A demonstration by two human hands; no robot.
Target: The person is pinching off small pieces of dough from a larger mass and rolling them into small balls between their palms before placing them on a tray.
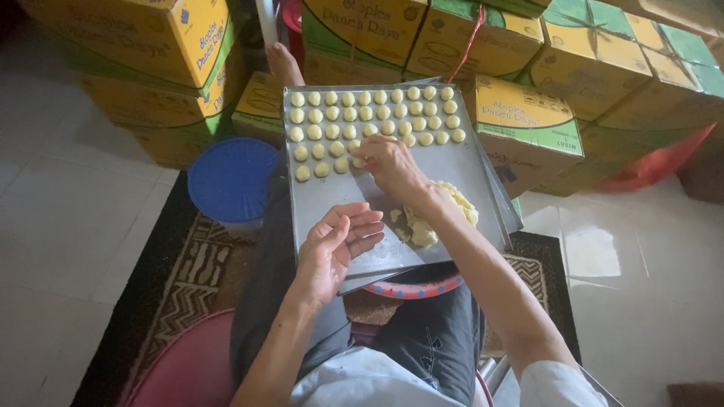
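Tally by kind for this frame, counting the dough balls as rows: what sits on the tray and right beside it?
Long rows of dough balls: 3
Short rows of dough balls: 2
Loose dough lump: 1
Blue-lidded tub: 1
Total: 7

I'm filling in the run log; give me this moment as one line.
right hand: setting dough ball on tray | left hand: open, empty, over tray | dough lump: on tray

Yellow cardboard cartons with green panels crowd the far side. A stack of cartons (154,71) stands on the floor at the upper left, dark print on their faces. A row of cartons (422,34) runs along the top. One carton (528,120) sits just right of the tray, its label yellow above green. More tilted cartons (641,68) fill the upper right.
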